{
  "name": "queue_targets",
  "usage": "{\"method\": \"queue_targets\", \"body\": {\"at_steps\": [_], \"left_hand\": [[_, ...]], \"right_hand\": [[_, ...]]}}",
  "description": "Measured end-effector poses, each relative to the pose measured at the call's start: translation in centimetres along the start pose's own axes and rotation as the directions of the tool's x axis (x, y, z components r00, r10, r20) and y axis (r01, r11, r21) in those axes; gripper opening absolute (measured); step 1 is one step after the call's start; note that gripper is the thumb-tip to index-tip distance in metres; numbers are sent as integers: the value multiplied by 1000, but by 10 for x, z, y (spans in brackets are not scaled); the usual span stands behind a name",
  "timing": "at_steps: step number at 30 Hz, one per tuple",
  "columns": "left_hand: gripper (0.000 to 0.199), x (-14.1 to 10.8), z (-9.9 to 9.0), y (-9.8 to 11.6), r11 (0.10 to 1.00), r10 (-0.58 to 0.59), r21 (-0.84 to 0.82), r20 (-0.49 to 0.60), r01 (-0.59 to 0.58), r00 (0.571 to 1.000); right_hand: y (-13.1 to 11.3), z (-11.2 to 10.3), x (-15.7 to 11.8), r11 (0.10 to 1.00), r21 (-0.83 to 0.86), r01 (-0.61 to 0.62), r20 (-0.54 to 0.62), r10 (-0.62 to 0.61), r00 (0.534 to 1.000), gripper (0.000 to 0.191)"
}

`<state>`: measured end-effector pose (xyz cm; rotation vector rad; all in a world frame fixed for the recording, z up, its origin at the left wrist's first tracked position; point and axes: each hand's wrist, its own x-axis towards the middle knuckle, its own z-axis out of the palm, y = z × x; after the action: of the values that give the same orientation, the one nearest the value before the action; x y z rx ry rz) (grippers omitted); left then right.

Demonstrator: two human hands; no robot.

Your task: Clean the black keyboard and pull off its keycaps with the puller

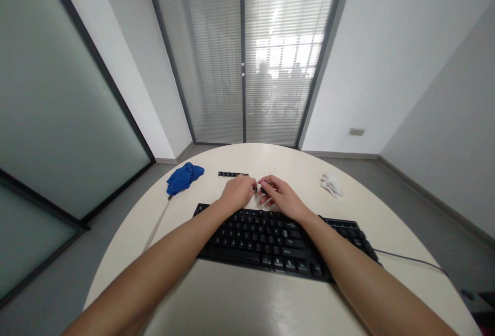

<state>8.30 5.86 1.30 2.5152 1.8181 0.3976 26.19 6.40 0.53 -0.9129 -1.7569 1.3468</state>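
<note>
My left hand (238,191) is closed just beyond the keyboard, with a small black piece, seemingly a keycap (254,189), at its fingertips. Close beside it, the curled fingers of my right hand (281,197) pinch another small dark piece that looks like a keycap (263,190). Fingers partly cover both pieces. Under my forearms lies a black keyboard (255,238), its far edge near my wrists. A row of loose black keycaps (232,174) lies past my left hand. Behind the right fingers, some thin pale strands (271,171) are too faint to identify.
A crumpled blue cloth (184,178) lies at the left of the round white table (247,295), by a thin pale stick (158,224). White crumpled fabric (331,185) rests at the right. The keyboard's cable (410,258) runs toward the right edge.
</note>
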Motion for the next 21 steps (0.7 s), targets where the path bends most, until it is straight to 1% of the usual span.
{"method": "queue_targets", "body": {"at_steps": [4, 7, 12, 21], "left_hand": [[15, 17, 5, -4, 998, 55, 45, -89, -51, 994], [12, 28, 8, -10, 998, 30, 61, -141, -22, 990], [13, 39, 13, -19, 999, -1, 54, -159, 10, 987], [12, 42, 22, -27, 998, -26, 44, -204, 36, 979]], "right_hand": [[2, 0, 1, 1000, -3, -6, 0, 6, 1000, 39], [3, 0, 2, 1000, 2, -11, -4, 11, 1000, 40], [3, 0, 2, 1000, 6, -21, -5, 21, 1000, 40], [2, 0, 1, 1000, 6, -30, 6, 30, 1000, 37]]}}
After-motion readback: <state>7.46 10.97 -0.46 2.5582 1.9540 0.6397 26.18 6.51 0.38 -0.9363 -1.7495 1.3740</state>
